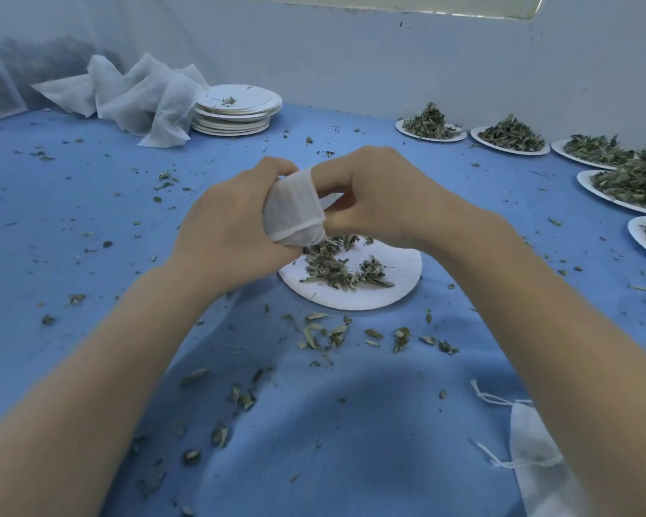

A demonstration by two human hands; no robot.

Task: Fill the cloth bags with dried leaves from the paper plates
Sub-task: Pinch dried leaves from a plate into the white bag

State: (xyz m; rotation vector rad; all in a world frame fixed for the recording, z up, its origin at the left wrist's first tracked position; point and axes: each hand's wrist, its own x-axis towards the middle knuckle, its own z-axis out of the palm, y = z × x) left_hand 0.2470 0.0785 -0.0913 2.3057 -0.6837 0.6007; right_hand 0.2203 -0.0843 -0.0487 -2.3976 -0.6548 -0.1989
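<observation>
Hands (314, 210) grip cloth bag (295, 210) above paper plate (388, 289) of leaves (336, 266).

blue cloth (351, 423) covers the table; pale wall (351, 50) behind, perhaps a window above.

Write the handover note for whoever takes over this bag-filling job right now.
Left hand grips the small cloth bag above the near paper plate. Right hand pinches at the bag's mouth.
Done: the stack of plates at the back is nearly bare.
Left: the leaves on the near plate, the full plates along the right, an empty bag near the right forearm, more bags heaped at the back left.
</observation>
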